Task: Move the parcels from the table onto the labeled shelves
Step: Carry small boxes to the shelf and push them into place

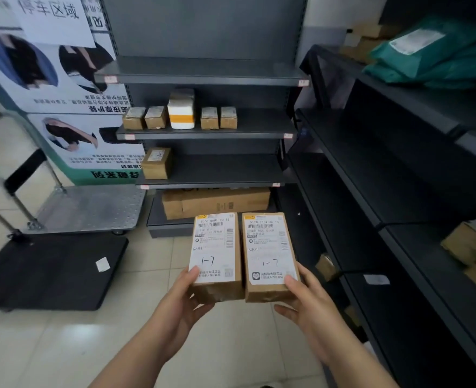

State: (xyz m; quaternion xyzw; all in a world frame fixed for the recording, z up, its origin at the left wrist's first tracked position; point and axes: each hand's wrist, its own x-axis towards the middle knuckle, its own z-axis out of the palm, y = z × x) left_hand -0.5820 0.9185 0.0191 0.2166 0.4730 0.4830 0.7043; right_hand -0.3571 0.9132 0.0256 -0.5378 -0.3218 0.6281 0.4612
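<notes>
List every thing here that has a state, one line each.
left parcel, held in the left hand, label up, marked 1-7.
right parcel, held in the right hand, label up, marked 1-7, beside the left parcel.
white box, upright on the middle shelf between small brown boxes.
single brown box, standing at the lower shelf's left end.
green bag, lying on the right-hand rack.
silver trolley, handle raised.
</notes>
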